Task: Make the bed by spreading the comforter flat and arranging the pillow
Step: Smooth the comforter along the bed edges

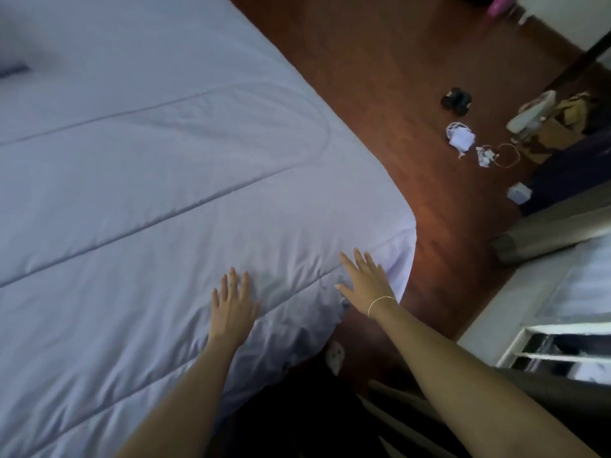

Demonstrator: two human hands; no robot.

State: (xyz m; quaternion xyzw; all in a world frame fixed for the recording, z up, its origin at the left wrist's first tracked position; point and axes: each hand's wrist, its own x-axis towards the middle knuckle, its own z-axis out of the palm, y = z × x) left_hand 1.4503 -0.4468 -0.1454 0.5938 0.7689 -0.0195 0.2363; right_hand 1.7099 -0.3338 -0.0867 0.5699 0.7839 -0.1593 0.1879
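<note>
A pale lilac quilted comforter (148,180) lies spread over the bed and fills the left of the view, with stitched seams running across it. My left hand (233,305) lies flat on it with straight fingers, near the bed's near corner. My right hand (367,280), a thin band at its wrist, presses flat on the comforter's corner edge just to the right. A white sheet edge (401,259) shows under that corner. At the far upper left a blurred pale shape (20,57) may be the pillow; I cannot tell.
Reddish wooden floor (380,94) runs along the bed's right side. On it lie small items: a dark object (457,100), white crumpled things (460,137), a cable loop (507,155). A white rack (562,342) and grey curtain (549,233) stand at the right.
</note>
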